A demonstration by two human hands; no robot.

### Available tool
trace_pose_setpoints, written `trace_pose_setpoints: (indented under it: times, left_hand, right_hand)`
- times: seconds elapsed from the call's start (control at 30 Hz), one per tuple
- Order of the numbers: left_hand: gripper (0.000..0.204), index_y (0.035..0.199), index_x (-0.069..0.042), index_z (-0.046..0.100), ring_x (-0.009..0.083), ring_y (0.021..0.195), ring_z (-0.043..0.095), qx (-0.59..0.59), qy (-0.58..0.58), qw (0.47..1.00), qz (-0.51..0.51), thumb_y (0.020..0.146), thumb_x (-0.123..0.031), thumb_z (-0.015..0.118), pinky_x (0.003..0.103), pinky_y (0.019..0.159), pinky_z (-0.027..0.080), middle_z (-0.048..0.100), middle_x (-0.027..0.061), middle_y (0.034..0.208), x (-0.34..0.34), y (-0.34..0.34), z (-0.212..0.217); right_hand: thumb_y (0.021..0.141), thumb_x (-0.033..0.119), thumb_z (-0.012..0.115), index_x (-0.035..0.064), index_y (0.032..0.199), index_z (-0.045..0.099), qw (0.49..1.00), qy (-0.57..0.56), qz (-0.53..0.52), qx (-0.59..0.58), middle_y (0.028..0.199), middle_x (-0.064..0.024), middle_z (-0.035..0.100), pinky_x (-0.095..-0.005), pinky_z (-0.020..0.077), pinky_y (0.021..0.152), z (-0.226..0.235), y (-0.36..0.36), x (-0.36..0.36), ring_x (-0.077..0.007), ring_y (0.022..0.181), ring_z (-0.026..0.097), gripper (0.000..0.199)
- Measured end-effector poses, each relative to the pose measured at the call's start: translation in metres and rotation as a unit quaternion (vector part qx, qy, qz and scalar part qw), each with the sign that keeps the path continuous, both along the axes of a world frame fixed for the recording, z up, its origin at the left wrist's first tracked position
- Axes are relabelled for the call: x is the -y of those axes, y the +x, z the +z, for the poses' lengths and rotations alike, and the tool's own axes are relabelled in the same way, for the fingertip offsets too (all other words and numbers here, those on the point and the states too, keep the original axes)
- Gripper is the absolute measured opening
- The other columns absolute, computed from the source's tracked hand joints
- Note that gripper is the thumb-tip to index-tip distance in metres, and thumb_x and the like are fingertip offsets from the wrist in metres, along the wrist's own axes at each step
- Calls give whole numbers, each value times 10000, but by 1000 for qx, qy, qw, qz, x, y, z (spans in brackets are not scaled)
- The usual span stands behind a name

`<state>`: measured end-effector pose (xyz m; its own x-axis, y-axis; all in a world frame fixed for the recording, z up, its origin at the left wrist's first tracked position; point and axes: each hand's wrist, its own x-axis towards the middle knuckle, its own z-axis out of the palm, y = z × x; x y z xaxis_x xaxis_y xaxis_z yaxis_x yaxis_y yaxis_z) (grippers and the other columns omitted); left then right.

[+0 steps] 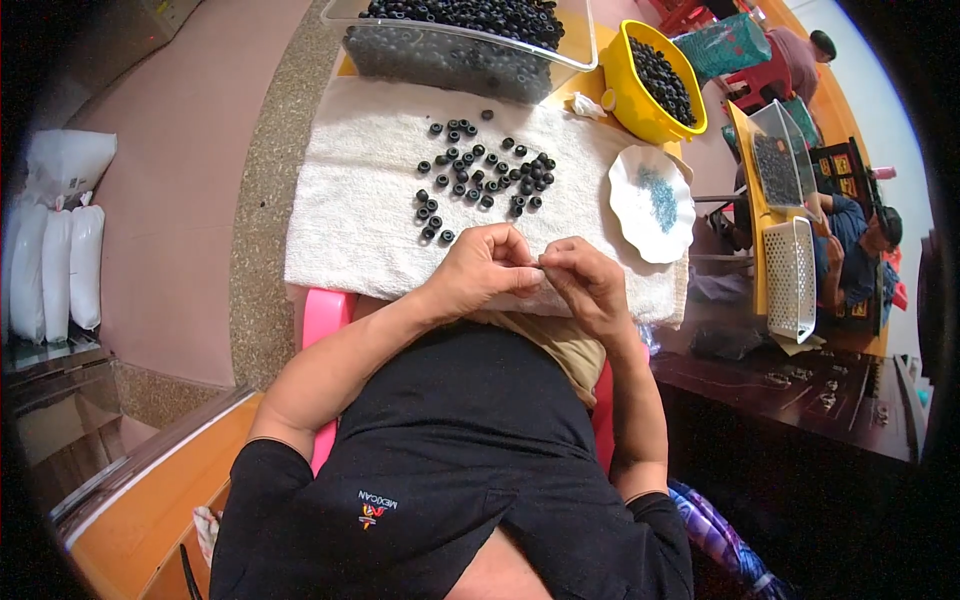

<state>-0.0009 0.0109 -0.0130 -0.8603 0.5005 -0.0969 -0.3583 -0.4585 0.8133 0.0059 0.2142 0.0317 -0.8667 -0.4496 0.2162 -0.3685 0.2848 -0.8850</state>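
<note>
My left hand and my right hand meet fingertip to fingertip over the near edge of a white towel. The fingers of both pinch something very small between them; I cannot tell what it is. Several small black rings lie scattered on the towel just beyond my hands. A white scalloped plate with tiny blue pieces sits to the right of the rings.
A clear plastic tub full of black rings stands at the far end of the towel, beside a yellow bowl also filled with them. Other people sit at a table at the right with a white basket. White bags stand on the left.
</note>
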Motion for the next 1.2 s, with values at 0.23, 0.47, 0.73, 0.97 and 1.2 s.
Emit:
trace_pose_setpoints:
  times: [0.23, 0.47, 0.73, 0.97, 1.2]
  left_hand:
    - [144, 923, 7, 590, 125, 761, 671, 14, -7, 1000, -3, 869, -9, 724, 264, 698, 577, 677, 66, 847, 3, 0, 2]
    - [140, 905, -7, 601, 102, 741, 652, 23, -15, 999, 17, 867, -25, 735, 241, 668, 555, 680, 57, 835, 0, 1, 4]
    - [148, 860, -23, 610, 75, 743, 630, 2, -43, 998, 49, 832, -8, 754, 217, 659, 519, 679, 38, 818, -3, 3, 3]
    - [159, 875, -31, 583, 72, 745, 625, -27, -89, 995, 41, 836, 40, 719, 214, 654, 526, 653, 14, 820, -2, 4, 2]
    - [173, 842, -40, 569, 54, 735, 593, -43, -118, 991, 48, 822, 65, 705, 210, 636, 507, 621, -14, 790, -3, 4, 2]
  right_hand:
    - [802, -113, 626, 9, 1142, 639, 994, 54, -21, -97, 1025, -154, 640, -302, 513, 790, 5, 10, 8, -244, 912, 649, 362]
    - [715, -64, 742, -2, 1214, 595, 954, 131, -78, -259, 981, -183, 670, -362, 558, 724, -4, 16, 16, -317, 845, 685, 524]
    - [710, -41, 764, -24, 1226, 566, 932, 167, -58, -318, 972, -188, 674, -375, 561, 703, -1, 14, 19, -328, 831, 678, 552]
    - [715, -51, 732, -43, 1216, 552, 924, 186, -18, -333, 933, -174, 664, -383, 547, 658, 1, 13, 19, -318, 783, 663, 533]
    - [711, -63, 713, -32, 1145, 584, 923, 193, -3, -333, 859, -145, 656, -372, 542, 630, 11, 12, 24, -300, 749, 659, 454]
